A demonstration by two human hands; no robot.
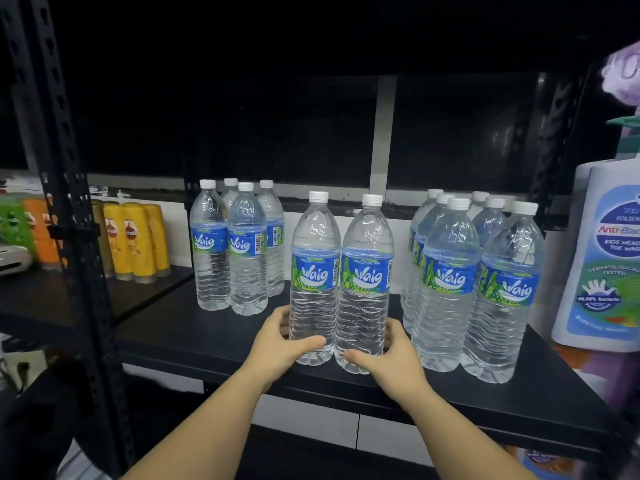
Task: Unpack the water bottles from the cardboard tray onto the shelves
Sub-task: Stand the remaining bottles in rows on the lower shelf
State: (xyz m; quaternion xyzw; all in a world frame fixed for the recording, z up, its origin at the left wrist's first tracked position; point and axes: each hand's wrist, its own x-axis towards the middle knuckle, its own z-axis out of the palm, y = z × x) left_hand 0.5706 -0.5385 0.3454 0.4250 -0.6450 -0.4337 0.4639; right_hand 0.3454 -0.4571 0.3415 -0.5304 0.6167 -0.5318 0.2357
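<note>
Left hand (277, 344) curled round the lower part of the left bottle (313, 278), thumb across the front, fingers hidden behind. Right hand (391, 358) wrapped the same way round the right bottle (365, 285), thumb on the front near the base. Each hand closed on its own bottle, nothing loose between.

Both bottles upright, long axis vertical, caps on top, sides touching, standing near the front edge of the black shelf (207, 337). Held low, so the tall upper parts free to tip if pushed too fast. Cannot tell if the bases rest fully on the shelf or hang just above it.

Free space straight behind the pair, away from the hands: a group of four bottles (239, 244) to the left and further back, a bigger group (467, 282) close on the right. Probably a push straight back between the two groups, then release. Right bottle near the right group, so little room on that side. Cardboard tray not in view.
</note>
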